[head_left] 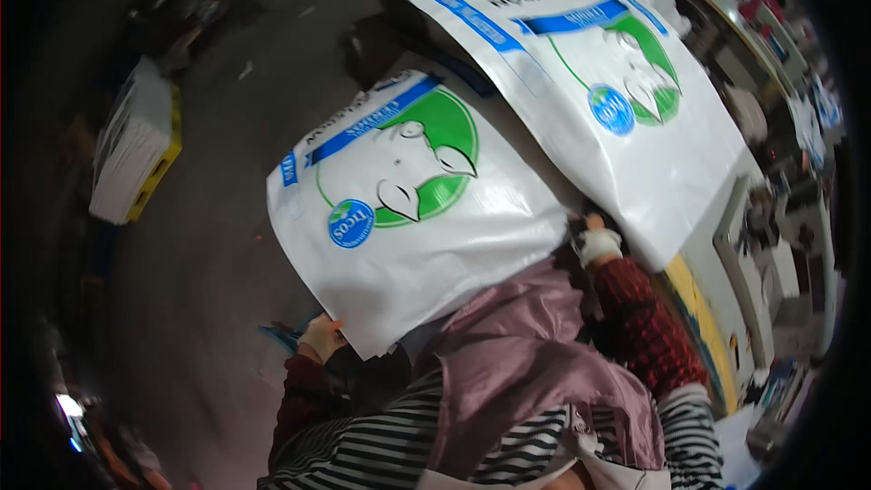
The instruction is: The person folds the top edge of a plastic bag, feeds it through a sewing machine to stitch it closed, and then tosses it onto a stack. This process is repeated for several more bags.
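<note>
A white printed sack, flat, with a pig's head on a green circle and blue bands, spreads in front of my lap. My left hand is closed on its near left corner. At its near right corner my right hand is closed on the edge, its fingers partly hidden. A second white sack with the same print lies to the right and farther off, its lower edge close beside my right hand. Something thin and blue sticks out next to my left hand; I cannot make out what it is.
A stack of white sheets with a yellow edge stands at the left on the dark floor. Along the right runs a worktable with a yellow edge and a pale sewing machine. Cluttered items lie beyond it.
</note>
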`<state>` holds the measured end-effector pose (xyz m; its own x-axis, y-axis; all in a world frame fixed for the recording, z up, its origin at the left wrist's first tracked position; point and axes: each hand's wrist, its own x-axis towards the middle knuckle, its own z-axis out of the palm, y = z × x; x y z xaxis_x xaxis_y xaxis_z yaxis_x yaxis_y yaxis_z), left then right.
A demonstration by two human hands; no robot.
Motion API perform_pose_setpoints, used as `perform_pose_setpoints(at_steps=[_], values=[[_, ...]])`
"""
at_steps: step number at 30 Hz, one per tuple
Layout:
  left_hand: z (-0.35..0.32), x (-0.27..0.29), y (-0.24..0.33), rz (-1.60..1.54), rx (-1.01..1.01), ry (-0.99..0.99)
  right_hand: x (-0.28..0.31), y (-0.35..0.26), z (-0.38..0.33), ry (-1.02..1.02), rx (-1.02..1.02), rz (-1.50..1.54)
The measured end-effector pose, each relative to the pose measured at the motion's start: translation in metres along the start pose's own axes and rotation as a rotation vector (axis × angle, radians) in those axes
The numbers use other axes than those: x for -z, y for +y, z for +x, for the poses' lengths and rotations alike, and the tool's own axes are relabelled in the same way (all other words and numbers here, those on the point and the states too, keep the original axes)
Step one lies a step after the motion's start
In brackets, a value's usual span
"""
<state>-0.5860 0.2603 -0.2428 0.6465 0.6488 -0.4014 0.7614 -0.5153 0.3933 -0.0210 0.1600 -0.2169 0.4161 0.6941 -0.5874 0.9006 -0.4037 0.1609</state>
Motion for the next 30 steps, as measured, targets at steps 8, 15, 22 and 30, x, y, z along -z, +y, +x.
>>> perform_pose_setpoints(at_steps=[8,15,22,30], values=[[0.008,-0.060,-0.048,-1.351,1.020,0.131,-0.033,0.004,0.031,0.224,0.044,-0.068],[0.027,-0.066,0.002,-0.258,0.796,0.291,-0.035,0.024,0.040,0.023,-0.080,0.087],[0.017,0.017,0.101,0.507,0.291,0.513,-0.104,0.035,0.067,0.112,-0.082,0.242],[0.098,0.003,0.102,0.161,0.203,-0.204,-0.079,0.020,0.059,0.136,-0.151,0.403]])
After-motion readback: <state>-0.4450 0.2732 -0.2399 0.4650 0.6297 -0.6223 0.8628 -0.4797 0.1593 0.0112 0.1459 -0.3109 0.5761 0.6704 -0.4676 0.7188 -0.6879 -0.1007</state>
